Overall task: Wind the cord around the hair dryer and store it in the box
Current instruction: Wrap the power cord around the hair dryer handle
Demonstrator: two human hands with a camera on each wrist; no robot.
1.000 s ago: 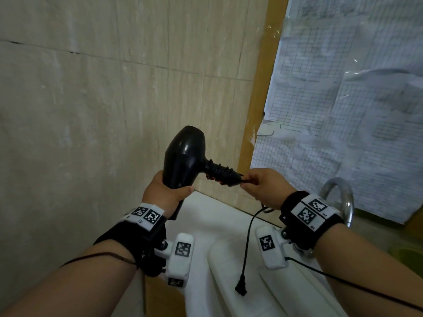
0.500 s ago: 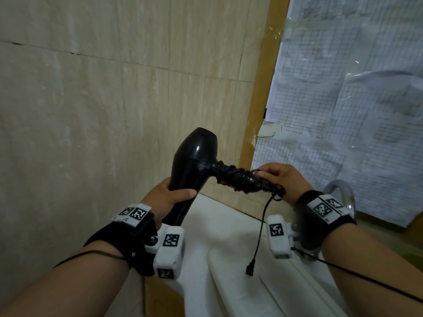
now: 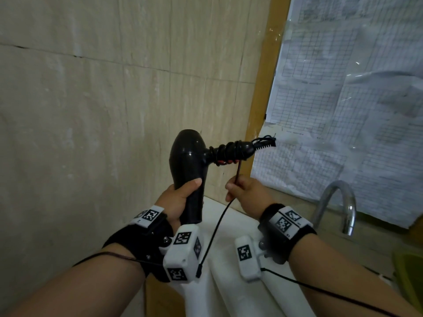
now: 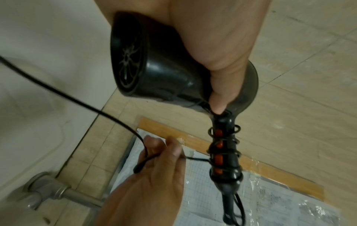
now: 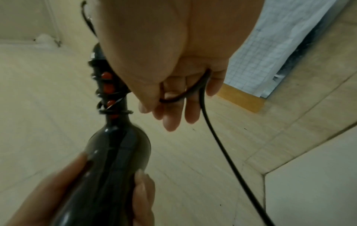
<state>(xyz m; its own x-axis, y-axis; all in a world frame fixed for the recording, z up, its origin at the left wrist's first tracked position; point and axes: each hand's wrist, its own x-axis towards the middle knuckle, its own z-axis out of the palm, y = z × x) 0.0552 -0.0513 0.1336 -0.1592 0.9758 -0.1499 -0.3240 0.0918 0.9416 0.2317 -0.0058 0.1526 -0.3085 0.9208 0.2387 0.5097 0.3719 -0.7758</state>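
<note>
My left hand [image 3: 180,197] gripped the dryer [image 3: 187,170] barrel. My right hand [image 3: 247,193] pinched the cord [image 3: 215,229], several turns wound on the handle.

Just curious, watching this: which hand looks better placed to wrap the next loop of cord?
Probably the right hand: it already pinches the thin black cord just below the handle coils, while the left hand grips the black plastic hair dryer.

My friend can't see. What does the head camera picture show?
A left hand holds a black hair dryer by its barrel while the right hand pinches its cord, already coiled several times around the handle. A metal tap stands to the right.
</note>
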